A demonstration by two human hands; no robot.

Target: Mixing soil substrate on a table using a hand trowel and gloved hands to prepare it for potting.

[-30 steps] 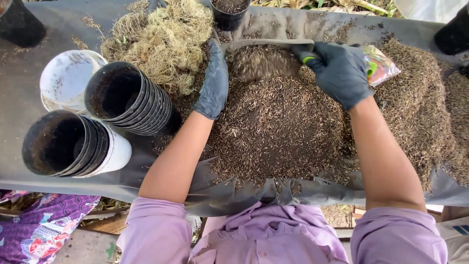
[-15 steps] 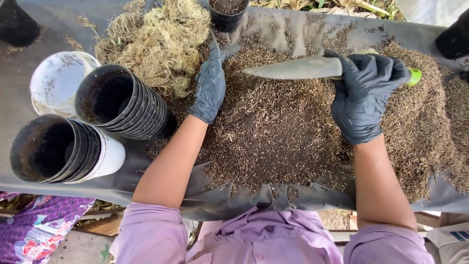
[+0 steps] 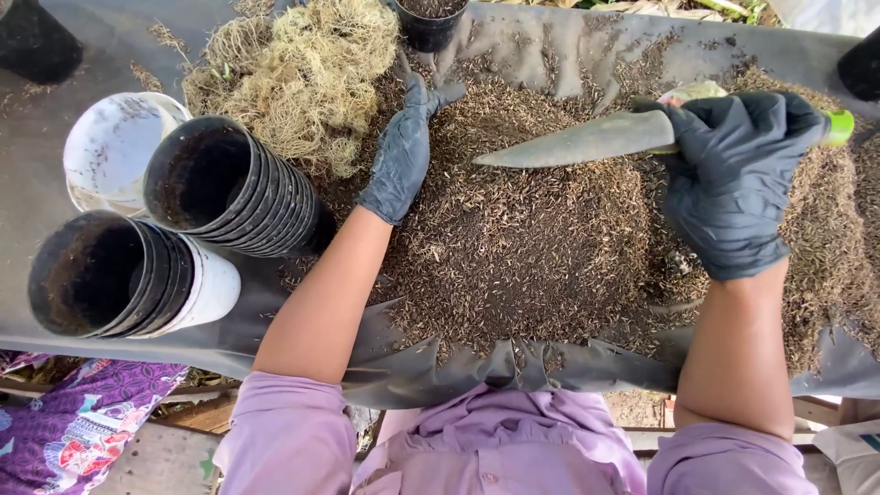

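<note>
We see the widest free room over the flat heap of brown potting mix (image 3: pixel 522 247) between our two arms, open from its middle down to six o'clock, though the knife blade (image 3: pixel 587 139) held by our right hand (image 3: pixel 733 183) bars it across at one o'clock. At eleven o'clock our left hand (image 3: pixel 403 151) rests against the clump of dry roots (image 3: pixel 302 73), with a small black pot (image 3: pixel 429 23) standing just beyond at twelve. Toward nine o'clock two stacks of black pots (image 3: pixel 229 188) lying on their sides and a white pot (image 3: pixel 115 147) crowd the grey sheet (image 3: pixel 55 101), leaving only narrow gaps.
</note>
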